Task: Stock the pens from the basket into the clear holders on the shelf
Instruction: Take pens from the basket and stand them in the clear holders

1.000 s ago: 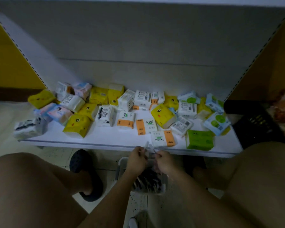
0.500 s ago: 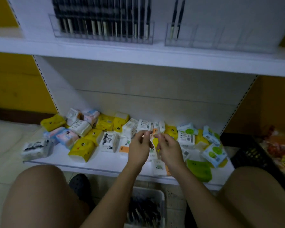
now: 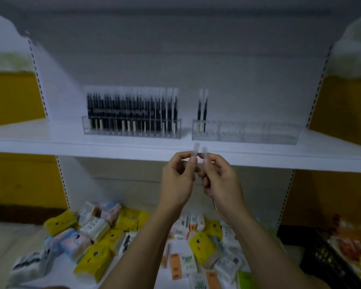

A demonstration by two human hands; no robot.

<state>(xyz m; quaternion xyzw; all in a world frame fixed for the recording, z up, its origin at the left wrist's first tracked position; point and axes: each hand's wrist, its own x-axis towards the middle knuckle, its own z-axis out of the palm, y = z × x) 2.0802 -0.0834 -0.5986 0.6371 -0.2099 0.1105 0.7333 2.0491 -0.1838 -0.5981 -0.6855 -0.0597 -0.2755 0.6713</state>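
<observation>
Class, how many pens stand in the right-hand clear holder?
2, both at the left end of the clear holder: one pen, and a second pen just right of it.

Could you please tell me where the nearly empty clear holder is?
Head view: the nearly empty clear plastic holder sits on the white upper shelf, right of the pen-filled holder.

Item: one pair of hands, left hand [image 3: 178, 180] and right hand [image 3: 221, 180], below the upper shelf [image 3: 113, 147]. Both were bare. Forearms [image 3: 138, 247] were unsleeved; thumbnails were trimmed short.
</observation>
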